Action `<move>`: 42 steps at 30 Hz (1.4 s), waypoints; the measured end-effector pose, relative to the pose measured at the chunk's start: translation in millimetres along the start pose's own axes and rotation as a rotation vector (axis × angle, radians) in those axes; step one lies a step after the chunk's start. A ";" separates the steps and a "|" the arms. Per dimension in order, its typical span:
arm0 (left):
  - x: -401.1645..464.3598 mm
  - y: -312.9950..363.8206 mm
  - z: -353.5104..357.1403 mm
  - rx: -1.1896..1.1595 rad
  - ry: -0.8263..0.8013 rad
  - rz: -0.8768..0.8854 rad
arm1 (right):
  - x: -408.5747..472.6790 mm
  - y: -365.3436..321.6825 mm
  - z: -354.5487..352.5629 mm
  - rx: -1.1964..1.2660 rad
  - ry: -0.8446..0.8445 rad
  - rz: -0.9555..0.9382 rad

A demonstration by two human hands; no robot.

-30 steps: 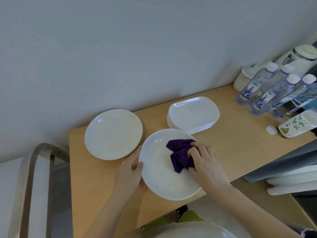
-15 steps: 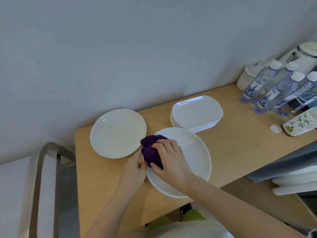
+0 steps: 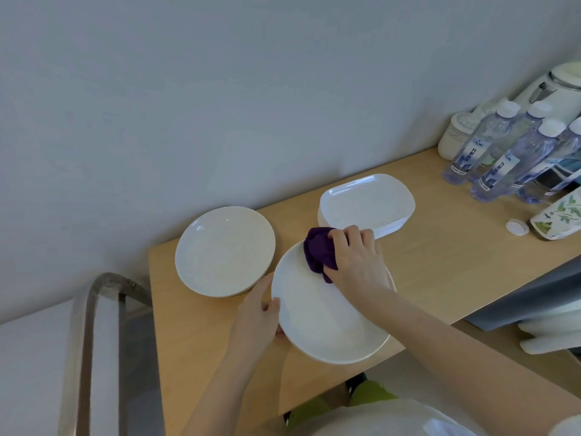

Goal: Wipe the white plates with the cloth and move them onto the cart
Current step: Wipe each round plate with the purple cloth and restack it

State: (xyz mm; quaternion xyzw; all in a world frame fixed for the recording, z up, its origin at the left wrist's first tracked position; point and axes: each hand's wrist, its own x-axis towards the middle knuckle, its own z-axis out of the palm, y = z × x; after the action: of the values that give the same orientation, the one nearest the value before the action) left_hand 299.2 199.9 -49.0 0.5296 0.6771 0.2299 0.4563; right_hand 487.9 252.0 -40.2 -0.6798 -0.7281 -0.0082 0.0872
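Gripping bunched purple cloth (image 3: 318, 253), right hand (image 3: 356, 259), round glossy plate (image 3: 317, 322)

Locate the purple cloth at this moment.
In the head view, the purple cloth sits bunched under the right hand on the far rim of the round plate, just before the rectangular plate stack.

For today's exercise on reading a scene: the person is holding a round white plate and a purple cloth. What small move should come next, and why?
Probably sweep the purple cloth down across the round plate. The right hand presses it at the plate's far rim, leaving the near part bare, while the left hand steadies the left edge.
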 end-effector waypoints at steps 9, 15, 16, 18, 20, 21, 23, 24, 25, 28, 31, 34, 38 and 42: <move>4.5 2.0 -5.5 -0.121 -0.037 -0.033 | -21.9 -55.9 6.5 0.209 -0.159 -0.183; 2.8 3.7 -0.3 -0.143 -0.012 -0.024 | -62.0 -58.6 2.7 0.221 -0.207 -0.071; 2.4 3.8 1.1 -0.135 -0.006 -0.020 | -68.0 -54.6 1.0 0.210 -0.229 -0.070; 1.4 3.2 2.6 -0.112 0.019 -0.014 | -78.5 -38.0 -4.6 0.173 -0.273 -0.078; 0.7 1.3 3.0 -0.093 0.034 -0.002 | -86.0 -14.0 -8.7 0.128 -0.287 -0.074; 0.4 0.8 3.1 -0.080 0.036 0.006 | -87.7 -1.3 -11.4 0.096 -0.279 -0.067; 0.4 0.4 3.3 -0.047 0.037 0.018 | -84.2 21.0 -20.2 0.004 -0.242 -0.055; 1.0 0.3 3.5 -0.033 0.040 0.015 | -79.3 30.1 -22.3 -0.035 -0.216 -0.044; 1.7 0.1 3.5 -0.019 0.044 0.007 | -72.7 37.2 -21.9 -0.047 -0.182 -0.038; 3.3 -0.1 3.4 0.003 0.048 -0.021 | -45.1 39.5 -15.8 -0.049 -0.125 -0.045; 3.1 1.7 2.4 0.017 0.043 -0.021 | -14.7 20.5 -5.9 0.032 -0.073 -0.060; 2.5 4.3 0.8 -0.003 0.037 -0.026 | 2.4 -11.0 8.2 0.156 -0.092 -0.148; 1.3 5.6 1.8 -0.059 0.040 -0.011 | -6.2 -45.1 13.7 0.183 -0.138 -0.309; 1.4 4.6 3.3 -0.031 0.039 -0.003 | -3.5 -33.7 11.6 0.090 -0.076 -0.370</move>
State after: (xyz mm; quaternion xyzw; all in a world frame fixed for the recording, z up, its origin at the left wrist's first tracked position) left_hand 304.3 202.1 -47.4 0.5168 0.6831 0.2501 0.4514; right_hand 453.3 247.5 -48.5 -0.5297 -0.8430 0.0345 0.0870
